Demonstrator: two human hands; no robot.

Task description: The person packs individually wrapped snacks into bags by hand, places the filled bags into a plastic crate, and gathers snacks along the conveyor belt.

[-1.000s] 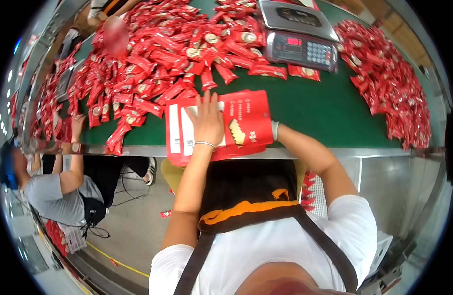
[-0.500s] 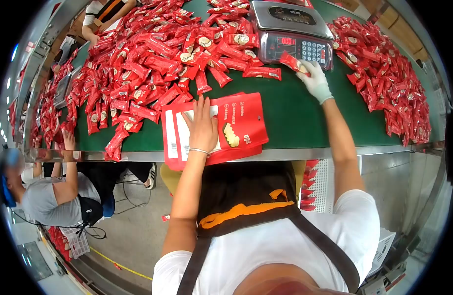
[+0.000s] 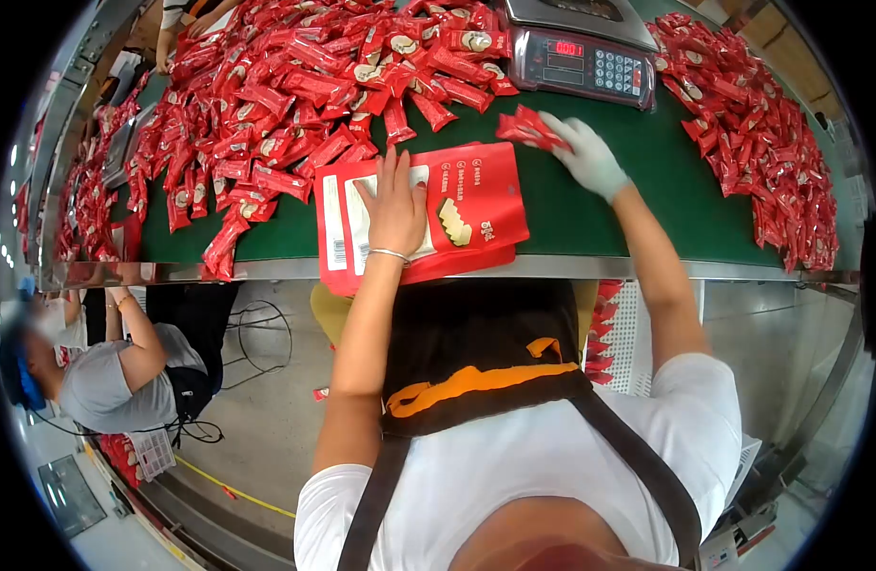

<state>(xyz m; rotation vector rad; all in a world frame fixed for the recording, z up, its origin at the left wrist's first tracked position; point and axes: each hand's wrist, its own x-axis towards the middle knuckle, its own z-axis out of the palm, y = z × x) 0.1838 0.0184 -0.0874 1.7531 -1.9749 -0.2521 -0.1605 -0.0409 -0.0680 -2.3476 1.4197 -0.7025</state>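
Observation:
My left hand (image 3: pixel 397 214), bare with a bracelet at the wrist, lies flat with spread fingers on the flat red pouches (image 3: pixel 476 205) at the table's near edge. In a white glove, my right hand (image 3: pixel 590 162) is raised over the green surface below the scale. Its fingers are closed on small red packets (image 3: pixel 533 129), apparently two held together. Just left of them spreads a big heap of red packets (image 3: pixel 305 86).
The digital scale (image 3: pixel 583 67) stands at the back. Another packet heap (image 3: pixel 752 143) lies at the right. A person (image 3: pixel 124 371) in grey works at the far left, and another person's arms show at top left. A white crate (image 3: pixel 633 352) sits below the table.
My right hand came off the pouches, reached the packets below the scale and has now moved slightly left with them. My left hand has stayed on the pouches. The view has shifted slightly.

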